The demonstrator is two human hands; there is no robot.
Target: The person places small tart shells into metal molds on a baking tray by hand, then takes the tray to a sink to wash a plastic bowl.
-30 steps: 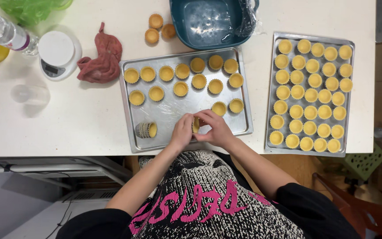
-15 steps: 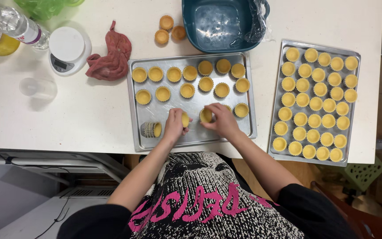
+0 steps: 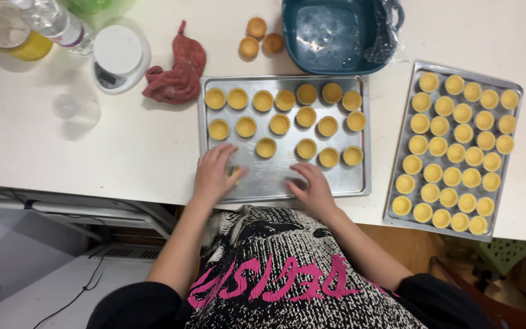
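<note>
A person leans over a white table (image 3: 92,146), both bare forearms reaching forward onto a metal baking tray (image 3: 360,176) set square before them. The left hand (image 3: 214,173) lies palm down at the tray's 7 o'clock corner, fingers curled loosely over a small stack of tart shells (image 3: 234,173), of which only a yellow sliver shows at the thumb; whether the fingers actually pinch it cannot be told. The right hand (image 3: 313,186) rests near the tray's 6 o'clock edge, palm down and fingers spread flat on the bare metal, holding nothing. Both wrists run straight from the elbows, the arms forming a narrow V from the black-and-white knitted top (image 3: 275,256).

Seventeen pastry shells sit on this tray in rows: seven along the 12 o'clock edge, six below, four in a third row, the nearest of these a shell (image 3: 266,147) lying between the two hands and beyond them. At 3 o'clock a second tray (image 3: 397,183), tilted slightly, is packed full of shells. At 12 o'clock stands a teal basin (image 3: 330,36), with three loose shells (image 3: 256,38) just to its left. A crumpled red cloth (image 3: 175,73), a white kitchen scale (image 3: 120,58), a plastic bottle (image 3: 56,21) and a yellow-filled jar (image 3: 10,30) lie around 10 and 11 o'clock.
</note>
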